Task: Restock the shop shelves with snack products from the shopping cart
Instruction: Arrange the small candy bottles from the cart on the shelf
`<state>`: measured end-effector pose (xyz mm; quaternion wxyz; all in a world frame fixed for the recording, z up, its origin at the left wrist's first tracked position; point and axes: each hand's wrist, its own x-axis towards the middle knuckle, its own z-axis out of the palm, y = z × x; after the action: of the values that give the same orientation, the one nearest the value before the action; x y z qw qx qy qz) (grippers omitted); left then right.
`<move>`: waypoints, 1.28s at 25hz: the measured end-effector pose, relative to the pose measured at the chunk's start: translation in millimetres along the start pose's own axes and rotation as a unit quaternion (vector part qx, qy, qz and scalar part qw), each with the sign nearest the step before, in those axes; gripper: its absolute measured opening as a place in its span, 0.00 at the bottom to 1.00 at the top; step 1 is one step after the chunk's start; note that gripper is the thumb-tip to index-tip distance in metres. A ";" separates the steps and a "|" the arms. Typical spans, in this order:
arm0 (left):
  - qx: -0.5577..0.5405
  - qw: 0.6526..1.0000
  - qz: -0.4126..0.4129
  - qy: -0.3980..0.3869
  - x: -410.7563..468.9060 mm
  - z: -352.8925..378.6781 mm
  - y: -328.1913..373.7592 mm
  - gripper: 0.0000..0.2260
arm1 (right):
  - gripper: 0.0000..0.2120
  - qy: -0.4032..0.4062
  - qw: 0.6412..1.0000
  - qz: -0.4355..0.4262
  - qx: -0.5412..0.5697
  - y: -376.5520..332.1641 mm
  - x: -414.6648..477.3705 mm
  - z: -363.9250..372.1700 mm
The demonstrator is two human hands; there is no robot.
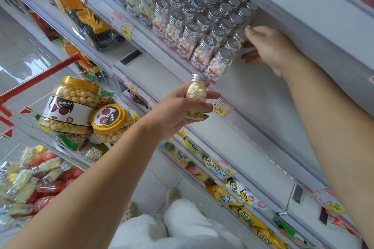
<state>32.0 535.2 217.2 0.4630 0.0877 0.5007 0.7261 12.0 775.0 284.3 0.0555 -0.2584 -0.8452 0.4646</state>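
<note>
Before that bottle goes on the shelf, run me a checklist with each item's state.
1. Grip: ok, the left hand holds the candy bottle round its body.
2. Cap: ok, the silver cap is on.
3. Room: ok, bare shelf lies beside the rows of bottles.
4. Path: not ok, the right hand is at the rows' end, in the way.
5. Same product: cannot tell; the held sweets look yellower and the label is unreadable.

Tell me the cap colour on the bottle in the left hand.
Silver; the bottle in the left hand shows it best in the head view.
</note>
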 end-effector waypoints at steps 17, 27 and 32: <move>0.056 0.997 -0.040 0.016 9.9 15.1 2.4 0.12 | 0.10 0.098 0.994 -0.041 -0.027 29.3 -52.6 -33.0; 0.011 0.998 -0.010 0.065 13.7 9.3 1.8 0.10 | 0.05 0.052 0.996 -0.017 0.066 14.8 24.3 -10.7; -0.006 0.996 0.003 0.084 13.3 2.6 -0.3 0.08 | 0.08 0.052 0.996 -0.008 0.071 4.6 26.6 -3.0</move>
<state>26.4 547.1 213.7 0.4175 0.0252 0.5333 0.7353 -8.1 792.2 278.4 0.1210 -0.2710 -0.8082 0.5086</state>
